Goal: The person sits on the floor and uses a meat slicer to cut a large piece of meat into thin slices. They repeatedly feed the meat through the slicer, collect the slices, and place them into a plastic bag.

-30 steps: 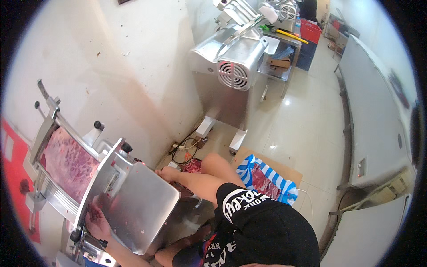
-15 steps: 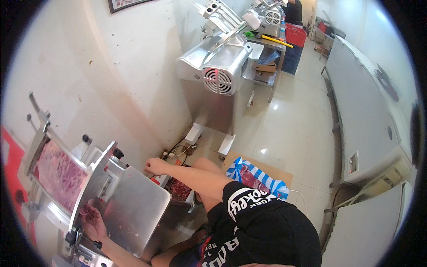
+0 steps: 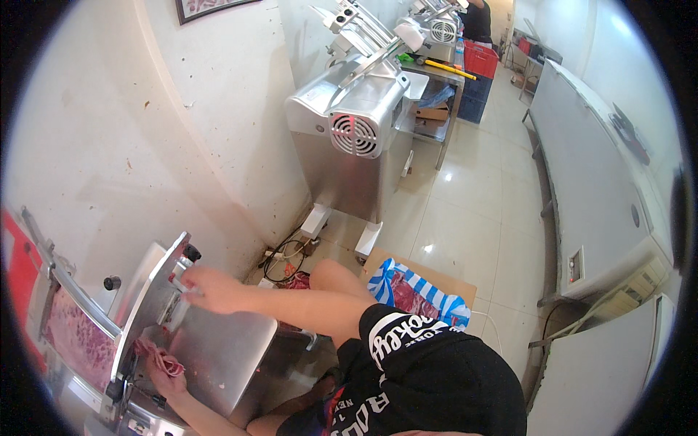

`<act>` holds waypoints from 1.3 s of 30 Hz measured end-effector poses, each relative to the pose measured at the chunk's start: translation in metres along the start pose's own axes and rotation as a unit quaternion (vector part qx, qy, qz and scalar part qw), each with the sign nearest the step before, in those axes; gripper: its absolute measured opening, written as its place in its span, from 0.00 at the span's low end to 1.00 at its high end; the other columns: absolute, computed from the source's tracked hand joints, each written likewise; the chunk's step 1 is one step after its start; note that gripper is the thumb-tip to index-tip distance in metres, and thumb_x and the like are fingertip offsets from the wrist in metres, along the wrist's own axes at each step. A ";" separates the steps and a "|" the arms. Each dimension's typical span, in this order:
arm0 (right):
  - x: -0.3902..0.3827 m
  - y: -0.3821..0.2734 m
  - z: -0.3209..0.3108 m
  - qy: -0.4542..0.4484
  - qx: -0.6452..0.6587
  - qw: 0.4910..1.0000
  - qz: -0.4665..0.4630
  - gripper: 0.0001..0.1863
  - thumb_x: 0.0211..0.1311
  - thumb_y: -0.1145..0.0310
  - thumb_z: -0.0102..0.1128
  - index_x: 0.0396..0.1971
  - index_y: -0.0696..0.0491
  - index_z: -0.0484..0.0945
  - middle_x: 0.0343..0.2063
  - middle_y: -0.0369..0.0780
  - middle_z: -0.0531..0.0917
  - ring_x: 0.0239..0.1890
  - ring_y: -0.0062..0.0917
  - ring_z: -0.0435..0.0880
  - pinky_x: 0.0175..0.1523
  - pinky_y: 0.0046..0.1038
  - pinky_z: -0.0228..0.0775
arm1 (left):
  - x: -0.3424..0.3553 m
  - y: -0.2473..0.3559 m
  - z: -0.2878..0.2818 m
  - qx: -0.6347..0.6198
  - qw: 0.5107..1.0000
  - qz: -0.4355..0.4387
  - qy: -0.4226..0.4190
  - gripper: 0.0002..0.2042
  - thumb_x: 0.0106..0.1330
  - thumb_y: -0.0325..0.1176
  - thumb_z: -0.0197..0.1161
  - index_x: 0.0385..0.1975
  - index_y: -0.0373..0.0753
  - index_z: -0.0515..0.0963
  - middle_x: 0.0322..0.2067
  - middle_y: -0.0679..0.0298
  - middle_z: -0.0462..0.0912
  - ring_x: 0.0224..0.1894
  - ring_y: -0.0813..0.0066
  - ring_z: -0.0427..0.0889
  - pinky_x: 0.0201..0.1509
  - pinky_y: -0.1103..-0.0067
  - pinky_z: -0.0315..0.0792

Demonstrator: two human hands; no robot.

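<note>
A meat slicer stands at the lower left, with a marbled red-and-white meat block (image 3: 76,330) on its carriage behind the upright metal plate (image 3: 149,298). Close to that plate's lower part, my left hand (image 3: 164,378) is turned palm up and holds a thin folded meat slice (image 3: 161,359). My right hand (image 3: 214,291) reaches across from the right, over the upper end of the slicer's flat metal tray (image 3: 225,356). Its fingers point toward the plate, somewhat apart, and nothing shows in them. Small meat scraps lie on the tray.
By my leg, partly hidden under my right arm, is some red meat (image 3: 298,280). A blue-and-white striped bag of meat (image 3: 418,291) lies on cardboard at my right. Another slicer (image 3: 349,138) stands ahead, cables (image 3: 280,258) near its base. White freezers (image 3: 596,174) line the right; a person works far back.
My right hand has moved left from above the meat by my leg to the slicer's plate. The carriage with the meat block has slid down and left. More of the slice shows in my left hand.
</note>
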State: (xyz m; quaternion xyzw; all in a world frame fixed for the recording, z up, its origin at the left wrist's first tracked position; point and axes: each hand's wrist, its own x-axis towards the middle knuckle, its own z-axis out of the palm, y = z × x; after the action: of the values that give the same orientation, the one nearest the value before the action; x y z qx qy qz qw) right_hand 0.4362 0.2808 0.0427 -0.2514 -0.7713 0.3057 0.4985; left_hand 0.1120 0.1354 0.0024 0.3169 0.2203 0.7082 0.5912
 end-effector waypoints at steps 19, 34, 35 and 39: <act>-0.047 -0.010 0.027 -0.207 -0.202 0.944 -0.161 0.23 0.63 0.52 0.62 0.55 0.48 0.79 0.63 0.44 0.74 0.69 0.42 0.67 0.69 0.46 0.60 | -0.002 0.010 0.064 0.184 0.928 0.075 0.314 0.22 0.74 0.33 0.55 0.65 0.32 0.68 0.61 0.45 0.74 0.58 0.58 0.78 0.62 0.65 0.73; -0.047 -0.017 0.033 -0.238 -0.196 0.944 -0.120 0.29 0.61 0.47 0.62 0.57 0.50 0.78 0.60 0.45 0.76 0.63 0.39 0.72 0.66 0.45 0.60 | -0.002 0.013 -0.023 -0.179 0.983 0.038 0.021 0.23 0.76 0.33 0.51 0.69 0.38 0.66 0.63 0.52 0.74 0.59 0.64 0.77 0.50 0.72 0.81; -0.045 -0.017 0.033 -0.238 -0.185 0.947 -0.110 0.29 0.62 0.48 0.62 0.57 0.51 0.77 0.60 0.45 0.76 0.63 0.39 0.72 0.66 0.45 0.61 | -0.005 0.011 -0.027 -0.144 0.988 0.045 -0.009 0.23 0.76 0.33 0.52 0.70 0.38 0.65 0.63 0.53 0.74 0.60 0.65 0.77 0.49 0.73 0.81; -0.032 -0.013 0.029 -0.137 -0.035 0.989 -0.049 0.29 0.65 0.51 0.62 0.58 0.56 0.73 0.56 0.49 0.78 0.58 0.43 0.76 0.62 0.43 0.66 | -0.006 -0.021 0.056 0.145 0.978 0.049 0.145 0.26 0.74 0.36 0.56 0.71 0.41 0.64 0.64 0.56 0.74 0.61 0.69 0.76 0.48 0.79 0.79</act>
State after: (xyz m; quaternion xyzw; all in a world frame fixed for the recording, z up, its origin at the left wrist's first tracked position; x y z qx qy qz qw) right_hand 0.4208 0.2436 0.0235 -0.1863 -0.8540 0.2852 0.3933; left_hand 0.1671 0.1309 0.0258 0.3033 0.3880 0.7357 0.4650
